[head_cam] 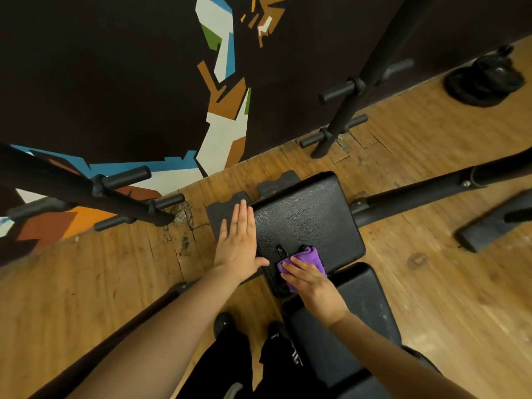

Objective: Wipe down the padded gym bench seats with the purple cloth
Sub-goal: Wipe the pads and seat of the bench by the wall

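Observation:
A black padded bench pad [309, 217] with cracked, worn vinyl lies in the middle of the view. A second black pad [359, 309] continues toward me below it. My right hand [312, 283] presses a bunched purple cloth [309, 259] onto the near edge of the upper pad, fingers curled over it. My left hand [237, 240] lies flat with straight fingers against the left edge of that pad, thumb pointing toward the cloth.
Black rack uprights with weight pegs stand at left [95, 191] and back right [345, 110]. A frame tube [426, 194] runs right from the bench. Weight plates [483, 82] lie far right on the wood floor, a dark mat [489, 226] nearer. My shoes [247, 326] stand beside the bench.

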Demonstrator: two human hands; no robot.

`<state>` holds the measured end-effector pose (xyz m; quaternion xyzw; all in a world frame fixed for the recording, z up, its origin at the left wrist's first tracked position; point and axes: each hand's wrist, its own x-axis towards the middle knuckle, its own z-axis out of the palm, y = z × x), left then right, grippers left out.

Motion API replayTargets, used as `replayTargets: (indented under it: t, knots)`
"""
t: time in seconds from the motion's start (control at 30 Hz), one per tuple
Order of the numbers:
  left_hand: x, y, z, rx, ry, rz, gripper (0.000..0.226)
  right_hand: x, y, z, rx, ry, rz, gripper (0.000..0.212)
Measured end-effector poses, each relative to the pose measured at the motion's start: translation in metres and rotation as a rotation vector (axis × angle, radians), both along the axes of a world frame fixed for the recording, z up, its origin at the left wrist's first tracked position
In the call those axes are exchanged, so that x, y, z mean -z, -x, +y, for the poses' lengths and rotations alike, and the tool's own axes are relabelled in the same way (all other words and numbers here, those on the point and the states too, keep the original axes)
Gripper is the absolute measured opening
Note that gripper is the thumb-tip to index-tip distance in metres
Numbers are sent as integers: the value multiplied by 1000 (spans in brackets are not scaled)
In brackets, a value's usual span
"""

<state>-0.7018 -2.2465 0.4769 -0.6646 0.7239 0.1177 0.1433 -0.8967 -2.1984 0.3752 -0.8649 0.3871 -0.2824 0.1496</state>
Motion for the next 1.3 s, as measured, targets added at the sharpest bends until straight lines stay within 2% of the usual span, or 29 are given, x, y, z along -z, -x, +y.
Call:
replayTargets:
  t: [0.03, 0.1, 0.17, 0.27, 0.37, 0.53, 0.63, 0.77, 1.03, 1.2, 1.3]
  knots:
    - [0, 1, 0, -9, -5, -2, 123, -6, 0, -5, 17, 12, -48, 33]
    - [2, 4, 0, -30, -15, -5, 124, -25, -6, -25, 69, 20, -117, 47]
    - [1, 7, 0, -52, -28, -15, 125, -49, -18, -57, 125, 27, -109, 53]
    - [-1, 9, -1, -56, -36, -35, 125, -77, -35, -109, 149, -30, -9, 47]
    - [-1, 7, -2, -42, -30, -43, 124, -78, -38, -129, 110, -83, 117, 48]
    - [-2, 7, -1, -43, -42, -42, 123, -53, -27, -97, 192, -75, -26, 49]
    - [-1, 8, -2, -37, -35, -54, 124, -24, -8, -59, 227, -70, -39, 50]
    - [-1, 11, -1, -32, -28, -49, 123, 3, 19, -14, 282, -139, -35, 37]
    - [-6, 14, 2, -54, -22, -31, 120, 9, 20, 5, 328, -240, -59, 38]
    - [-7, 15, 1, -64, -31, -35, 122, 1, 21, 6, 362, -203, -114, 37]
    - [-6, 16, 1, -59, -30, -49, 122, -26, 8, -26, 399, -148, -197, 38]
